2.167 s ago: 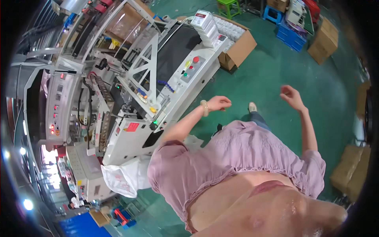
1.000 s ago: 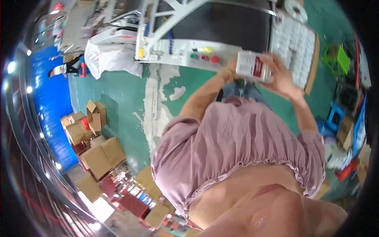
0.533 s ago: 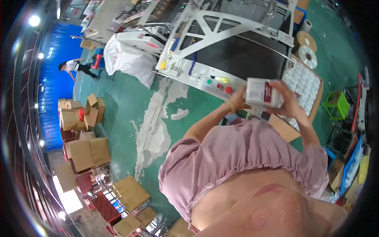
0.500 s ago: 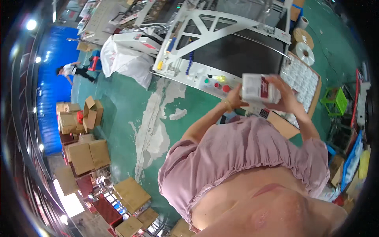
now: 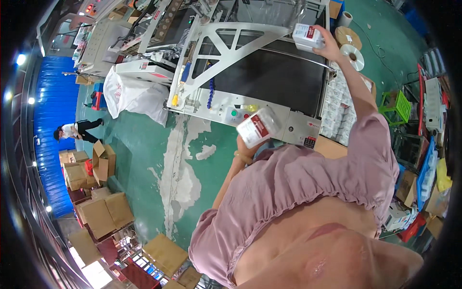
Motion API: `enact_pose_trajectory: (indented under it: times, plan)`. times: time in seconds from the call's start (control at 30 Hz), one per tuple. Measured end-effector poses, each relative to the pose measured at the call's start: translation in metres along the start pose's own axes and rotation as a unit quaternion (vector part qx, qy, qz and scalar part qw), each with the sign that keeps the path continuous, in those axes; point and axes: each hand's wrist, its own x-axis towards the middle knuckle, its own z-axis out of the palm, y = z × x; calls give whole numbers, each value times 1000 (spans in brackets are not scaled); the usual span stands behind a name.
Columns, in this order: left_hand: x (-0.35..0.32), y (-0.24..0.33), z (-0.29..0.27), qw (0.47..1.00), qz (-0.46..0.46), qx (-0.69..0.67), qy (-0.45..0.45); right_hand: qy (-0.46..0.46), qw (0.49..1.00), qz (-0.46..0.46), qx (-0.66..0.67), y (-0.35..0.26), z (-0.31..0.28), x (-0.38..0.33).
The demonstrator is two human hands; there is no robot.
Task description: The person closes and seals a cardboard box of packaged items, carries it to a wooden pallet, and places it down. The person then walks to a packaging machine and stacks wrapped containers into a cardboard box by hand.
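Note:
My left hand holds a small white box with a red patch close to my chest, in front of the machine's control panel. My right hand is stretched far out and grips a second white box with a red patch above the black conveyor belt. The belt runs under a white triangular frame. To the right of the belt stands an open carton packed with several more white boxes.
A white sack lies left of the machine on the green floor. Brown cartons pile up at the lower left, where another person bends. Tape rolls, a green stool and crates stand at the right.
Both hands held one box together in front of the panel. Now they are apart: the right hand has reached out over the belt with one box, the left keeps another near my chest.

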Motion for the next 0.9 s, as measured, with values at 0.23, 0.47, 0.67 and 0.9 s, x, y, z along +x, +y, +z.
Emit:
enact_pose_trajectory:
  times: [0.23,0.47,0.67,0.9]
  plan:
    - [-7,-8,-21,993,14,113,44,-26,1000,14,-8,35,70,14]
    - [9,-18,-21,994,19,104,36,96,957,123,244,14,39,13]
    - [50,-24,-5,988,56,143,-24,238,821,269,445,22,-35,-46]
    - [69,17,11,992,-8,36,-122,331,829,349,286,63,-44,-106]
